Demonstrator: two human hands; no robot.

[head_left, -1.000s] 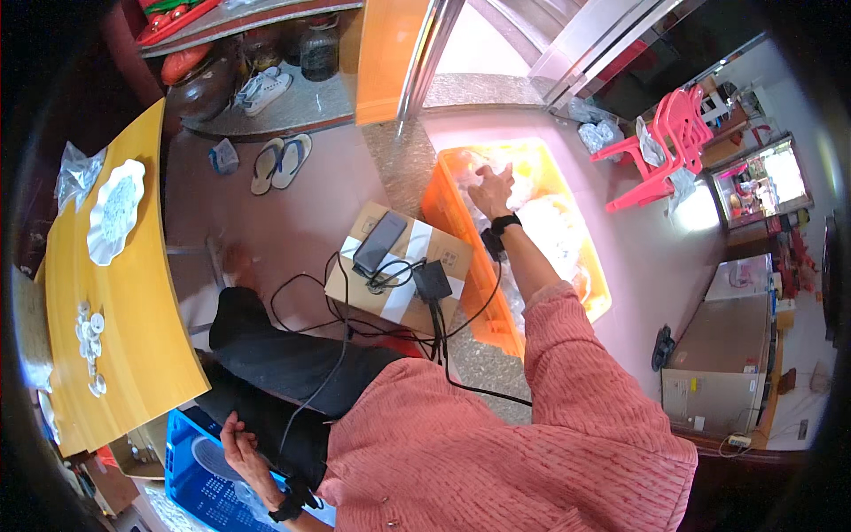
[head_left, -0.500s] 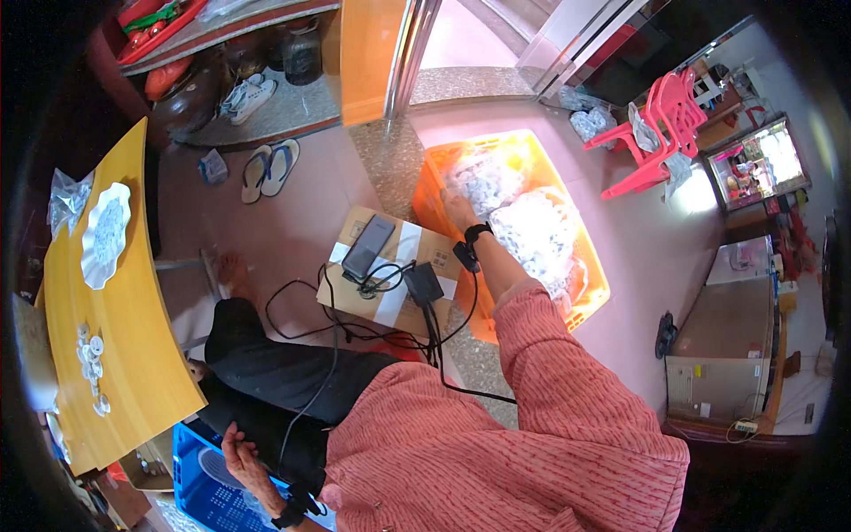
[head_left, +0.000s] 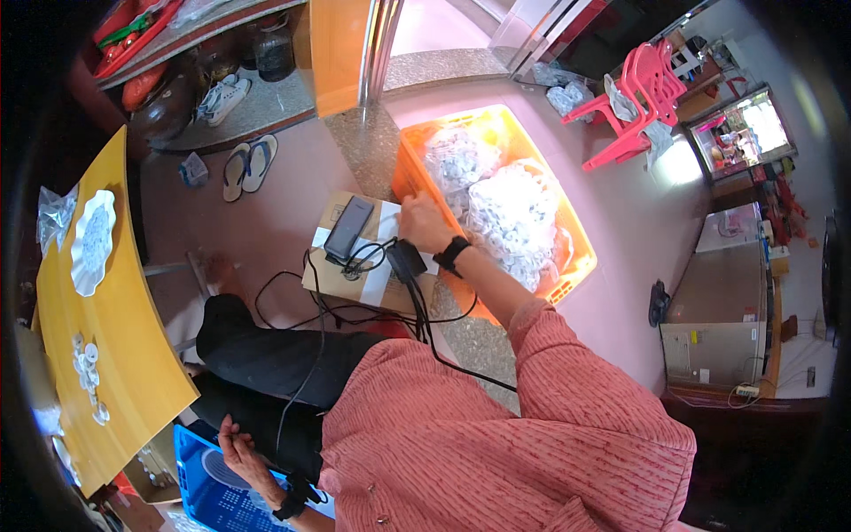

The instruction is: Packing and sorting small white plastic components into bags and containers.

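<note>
My right hand, its fingers curled downward, is beside the near left wall of an orange crate. Its fingertips are hidden, so anything in them cannot be made out. White mesh-like bags of small pale pieces fill the crate. Just left of this hand, a cardboard box with white tape carries a dark power bank or phone, a black adapter and looped black cables. My left hand lies by my dark trouser leg, above a blue basket, fingers apart and seemingly holding nothing.
On the left, a yellow tabletop bears a white scalloped dish and several small white round pieces. Flip-flops lie on the floor beyond. Red plastic chairs and a large carton stand at the right.
My right hand has drawn back from over the orange crate's rim toward the cardboard box, leftward and nearer to me. My left hand stays by my leg. The whole view has shifted slightly.
</note>
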